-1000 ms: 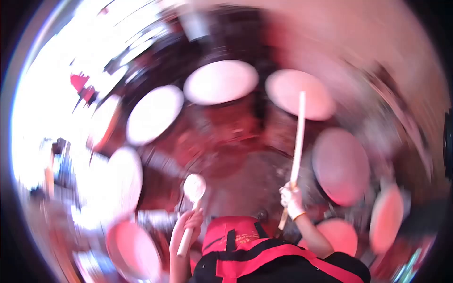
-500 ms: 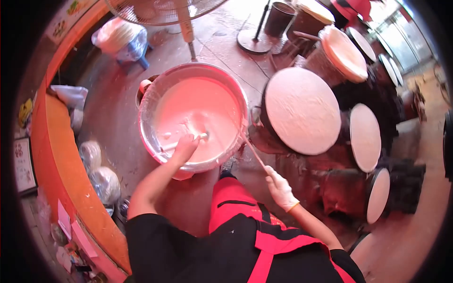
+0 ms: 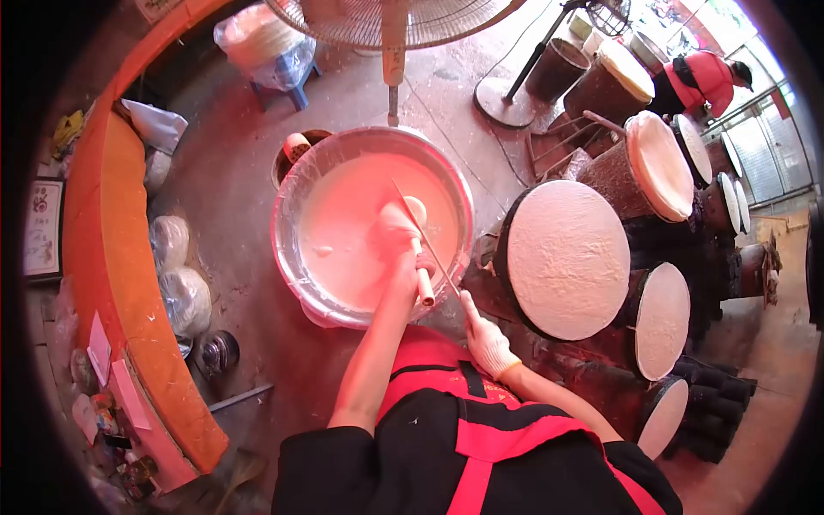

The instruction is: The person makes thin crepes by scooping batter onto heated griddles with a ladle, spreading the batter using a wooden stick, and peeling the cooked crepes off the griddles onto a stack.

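Observation:
My bare left hand (image 3: 409, 257) is closed round a pale stick-like handle (image 3: 425, 287) over the basin, with a rounded whitish end (image 3: 415, 210) beyond the fingers; motion blur hides the tool's exact kind. In my right hand (image 3: 491, 345), which wears a white glove, is a long thin stick (image 3: 436, 257) that slants across the basin's right side. The wide plastic-lined basin (image 3: 287, 283) holds a pale, pink-lit liquid (image 3: 352, 202) like batter. Right of the basin stands a round griddle topped by a pale sheet (image 3: 568, 257).
More round pale-topped griddles (image 3: 663, 322) line the right side. A fan (image 3: 394, 64) is at the top. Beyond the basin's upper left is a pot (image 3: 287, 159), and a wrapped stack (image 3: 266, 47) rests on a blue stool. An orange counter (image 3: 129, 300) curves left; a person (image 3: 704, 81) bends at upper right.
My left hand has swung right with its tool, whose handle now points toward me. The stick in my right hand now lies over the basin. The view has shifted, and a bending person shows at upper right.

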`<state>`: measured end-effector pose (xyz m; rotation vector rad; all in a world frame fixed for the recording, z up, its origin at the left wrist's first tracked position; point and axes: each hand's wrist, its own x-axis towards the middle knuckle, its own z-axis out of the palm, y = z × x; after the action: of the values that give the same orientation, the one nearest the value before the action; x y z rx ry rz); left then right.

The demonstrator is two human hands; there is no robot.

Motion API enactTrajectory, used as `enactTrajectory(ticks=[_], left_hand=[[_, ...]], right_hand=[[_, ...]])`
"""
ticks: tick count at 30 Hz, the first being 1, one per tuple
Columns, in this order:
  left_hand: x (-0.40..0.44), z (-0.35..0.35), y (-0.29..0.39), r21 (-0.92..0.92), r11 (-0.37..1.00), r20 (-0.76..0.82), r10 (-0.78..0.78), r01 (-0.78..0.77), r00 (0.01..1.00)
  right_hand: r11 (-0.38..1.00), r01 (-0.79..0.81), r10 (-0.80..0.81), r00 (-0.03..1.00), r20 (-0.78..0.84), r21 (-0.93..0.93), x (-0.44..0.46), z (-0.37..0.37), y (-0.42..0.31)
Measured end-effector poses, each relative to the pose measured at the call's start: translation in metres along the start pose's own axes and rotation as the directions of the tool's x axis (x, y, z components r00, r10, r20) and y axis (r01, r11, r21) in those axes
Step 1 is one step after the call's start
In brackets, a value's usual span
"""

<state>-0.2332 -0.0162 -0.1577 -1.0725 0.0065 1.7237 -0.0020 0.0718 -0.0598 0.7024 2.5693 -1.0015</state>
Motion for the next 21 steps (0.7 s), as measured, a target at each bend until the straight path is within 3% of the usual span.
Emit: enactTrajectory(ticks=[2,5,8,11,14,15,17,18,20,21], left_hand=[[-0.038,0.029,-0.034,-0.001,0.998,0.106,0.069,-0.069,0.992],[-0.102,0.066,-0.072,0.179,0.939,0.229,0.250,-0.293,0.941],[-0.178,0.105,-0.113,0.326,0.810,0.312,0.394,-0.487,0.864],[-0.250,0.148,-0.137,0.597,0.490,0.449,0.452,-0.635,0.771],[-0.314,0.188,-0.158,0.677,0.085,0.608,0.496,-0.731,0.620],[-0.330,0.200,-0.154,0.674,-0.059,0.671,0.468,-0.737,0.576],[-0.353,0.227,-0.150,0.733,-0.194,0.649,0.486,-0.652,0.585],[-0.355,0.236,-0.144,0.751,-0.277,0.645,0.499,-0.600,0.578],[-0.342,0.255,-0.110,0.868,-0.209,0.491,0.503,-0.450,0.711],[-0.331,0.263,-0.091,0.916,-0.179,0.398,0.503,-0.358,0.767]], right_hand=[[0.996,0.084,-0.083,0.996,-0.042,0.040,-0.029,-0.009,0.011],[0.949,0.296,-0.277,0.947,-0.165,0.105,-0.061,-0.014,0.027],[0.907,0.420,-0.401,0.880,-0.256,0.025,-0.084,-0.034,0.024],[0.835,0.549,-0.515,0.747,-0.420,-0.048,-0.086,-0.054,0.019],[0.773,0.624,-0.586,0.638,-0.501,-0.110,-0.082,-0.088,0.005],[0.754,0.641,-0.585,0.559,-0.587,-0.142,-0.083,-0.097,-0.006],[0.758,0.598,-0.573,0.420,-0.703,-0.261,-0.081,-0.107,-0.031],[0.784,0.549,-0.558,0.416,-0.718,-0.291,-0.078,-0.107,-0.044],[0.838,0.433,-0.513,0.422,-0.748,-0.330,-0.073,-0.098,-0.068],[0.875,0.346,-0.476,0.487,-0.732,-0.338,-0.069,-0.087,-0.076]])
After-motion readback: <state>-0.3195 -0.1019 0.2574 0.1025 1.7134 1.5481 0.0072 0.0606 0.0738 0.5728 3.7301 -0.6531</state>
